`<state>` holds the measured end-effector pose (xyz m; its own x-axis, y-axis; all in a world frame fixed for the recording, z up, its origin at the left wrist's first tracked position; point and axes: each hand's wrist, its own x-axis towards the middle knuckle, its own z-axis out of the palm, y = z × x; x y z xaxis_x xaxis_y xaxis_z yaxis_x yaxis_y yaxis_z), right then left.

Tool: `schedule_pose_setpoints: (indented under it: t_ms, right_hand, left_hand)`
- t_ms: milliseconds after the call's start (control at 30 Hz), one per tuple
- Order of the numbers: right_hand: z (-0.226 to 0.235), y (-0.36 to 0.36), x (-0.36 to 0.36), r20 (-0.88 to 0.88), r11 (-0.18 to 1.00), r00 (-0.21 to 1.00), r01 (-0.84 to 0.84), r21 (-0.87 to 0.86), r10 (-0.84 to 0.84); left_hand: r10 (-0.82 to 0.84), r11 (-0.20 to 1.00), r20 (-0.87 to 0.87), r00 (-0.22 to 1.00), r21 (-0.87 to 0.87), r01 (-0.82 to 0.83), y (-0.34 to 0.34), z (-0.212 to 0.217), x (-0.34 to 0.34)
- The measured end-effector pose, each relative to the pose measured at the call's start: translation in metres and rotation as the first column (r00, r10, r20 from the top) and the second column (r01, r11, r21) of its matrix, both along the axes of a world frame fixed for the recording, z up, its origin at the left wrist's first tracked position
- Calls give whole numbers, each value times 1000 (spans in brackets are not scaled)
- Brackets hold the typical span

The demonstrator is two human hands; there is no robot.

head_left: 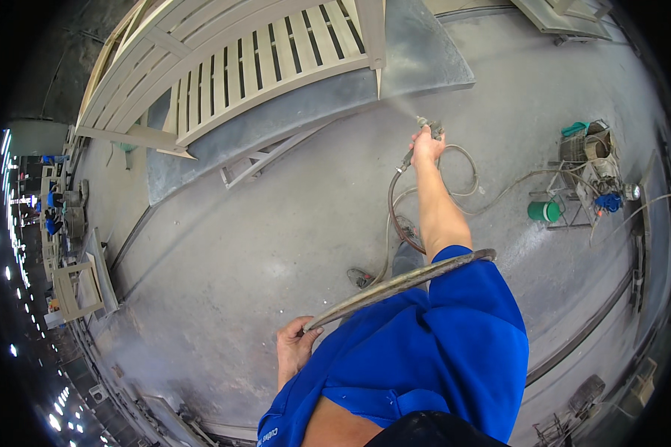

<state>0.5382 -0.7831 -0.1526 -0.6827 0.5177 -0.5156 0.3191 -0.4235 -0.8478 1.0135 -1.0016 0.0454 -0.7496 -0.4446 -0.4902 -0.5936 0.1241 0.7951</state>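
Spray gun sits in the right hand, fingers wrapped tight round its grip, arm stretched far out so the nozzle points at the near corner of a slatted wooden frame lying across the far left of the scene. A thin mist shows between nozzle and wood, so the reach seems meant to keep the body clear of the spray while the gun stays close to the work. The frame rests on a raised grey platform, which lifts it off the dusty concrete floor.

The left hand, near the body, is closed round a stiff, paint-crusted hose that runs across the blue sleeve; holding it back this way likely keeps its weight off the gun and out from underfoot. More hose loops on the floor just beyond the right forearm.

To the right stands a small metal rack with a green bucket and other cans, well apart from the spraying. At the left edge, other pale wooden frames lean near a wall.
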Motion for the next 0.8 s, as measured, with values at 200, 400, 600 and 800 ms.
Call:
schedule_pose_setpoints:
  t_ms: [200, 400, 600, 800]
  right_hand:
    - [60, -28, 20, -189, 996, 981, 21, -86, -37]
    - [185, -42, 46, -599, 994, 799, -28, -106, -41]
    - [272, -52, 66, -819, 996, 567, 19, -89, -84]
    - [229, -48, 56, -715, 991, 687, 113, -70, -129]
  left_hand:
    - [115, 989, -127, 985, 112, -101, -28, -5, 28]
    - [-111, 993, -189, 976, -46, 104, -58, -3, 74]
    - [-20, 992, -237, 971, 113, 48, -73, -16, 91]
    - [-158, 987, -293, 943, -45, 152, -102, -27, 61]
